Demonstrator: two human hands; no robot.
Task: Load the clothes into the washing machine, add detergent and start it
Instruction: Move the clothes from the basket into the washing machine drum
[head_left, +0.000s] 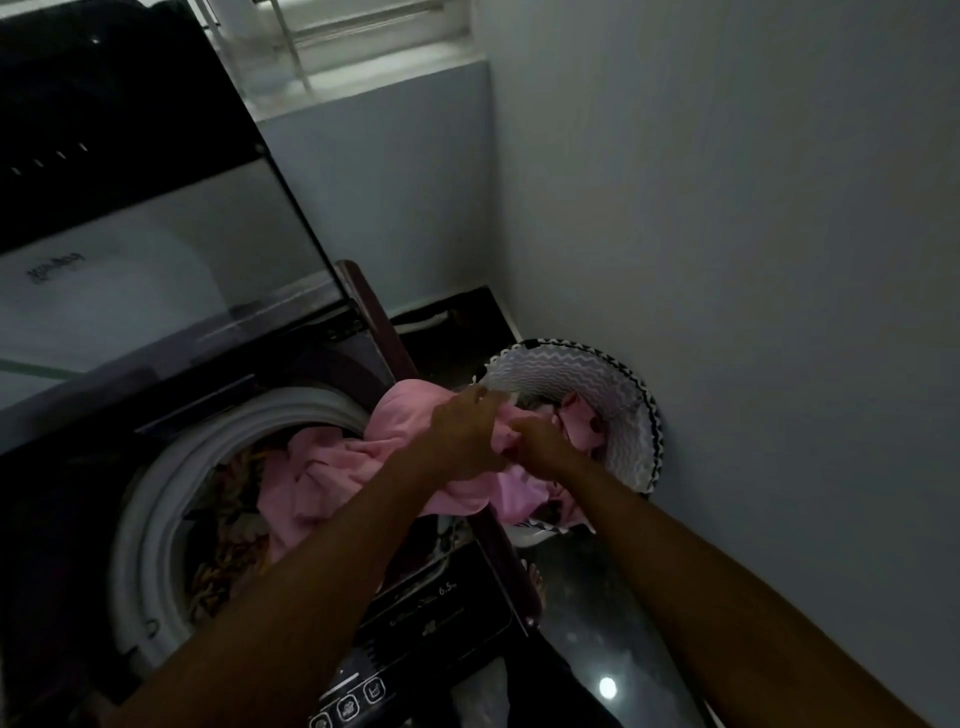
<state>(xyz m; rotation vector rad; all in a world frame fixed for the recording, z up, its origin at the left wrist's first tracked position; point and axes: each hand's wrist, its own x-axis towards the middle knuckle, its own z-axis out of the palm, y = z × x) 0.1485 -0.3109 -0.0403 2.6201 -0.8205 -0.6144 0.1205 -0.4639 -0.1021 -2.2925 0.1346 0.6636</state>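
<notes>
A top-loading washing machine (156, 519) stands at the left with its glass lid (156, 249) raised. A patterned garment (228, 551) lies in the drum. A large pink cloth (322, 478) stretches from the laundry basket (618, 395) over the machine's right edge into the drum. My left hand (462, 436) grips the pink cloth above that edge. My right hand (540, 441) grips the same cloth right beside it, near the basket's rim. More pink fabric (582, 421) sits inside the basket.
The zigzag-patterned basket stands on the dark floor (613, 623) in the corner, against the pale wall (727, 260) on the right. The machine's control panel (415, 639) with buttons is at the near edge. A window (353, 47) sits behind the machine.
</notes>
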